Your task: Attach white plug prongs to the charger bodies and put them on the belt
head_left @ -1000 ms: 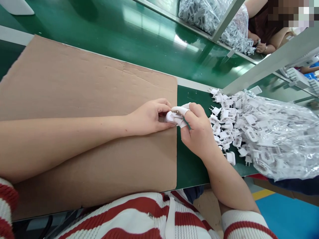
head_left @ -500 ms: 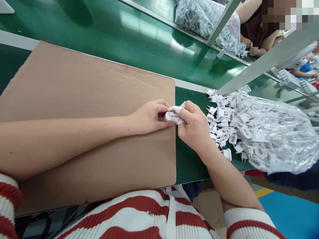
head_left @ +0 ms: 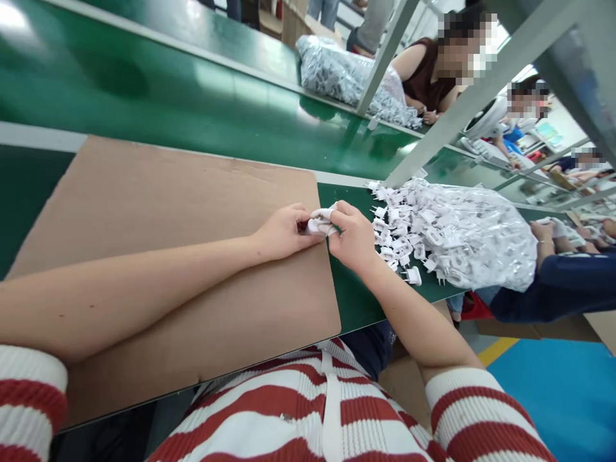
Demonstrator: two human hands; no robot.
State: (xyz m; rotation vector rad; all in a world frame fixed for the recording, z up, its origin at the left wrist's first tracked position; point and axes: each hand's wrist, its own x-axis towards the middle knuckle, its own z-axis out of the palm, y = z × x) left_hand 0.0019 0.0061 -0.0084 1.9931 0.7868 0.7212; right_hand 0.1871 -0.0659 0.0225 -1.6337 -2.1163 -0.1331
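Both hands are joined over one small white piece (head_left: 314, 226), held just inside the right edge of the cardboard sheet (head_left: 192, 205) on the green bench (head_left: 359, 301), nearer that sheet's far right corner than its near one. Over the last second the main change we note is in the view: it swings, so the far side of the bench and more co-workers come in. The hands hardly alter. The right hand (head_left: 353, 236) draws its fingers in a little tighter than at the start; the left hand (head_left: 283, 232) keeps its place.

Grip: we see the left thumb and fingertips pinching the piece from one side, while the right hand's fingertips, in white finger covers (head_left: 323, 214), press together on the other. Exact contact is hidden between the fingers, and we cannot tell which face of the piece is being worked.

Meaning, as we judge it: the same piece is in hand, handling goes on, and neither hand lets go.

Beyond the sheet's right edge, loose white plug pieces (head_left: 397, 216) lie heaped on the bench, spilling from a clear plastic bag (head_left: 500, 237). Past the bag, by the bench's near edge, we spot a navy sleeve (head_left: 587, 282); across the bench, a co-worker (head_left: 426, 74) leans in beside another bag (head_left: 332, 70).
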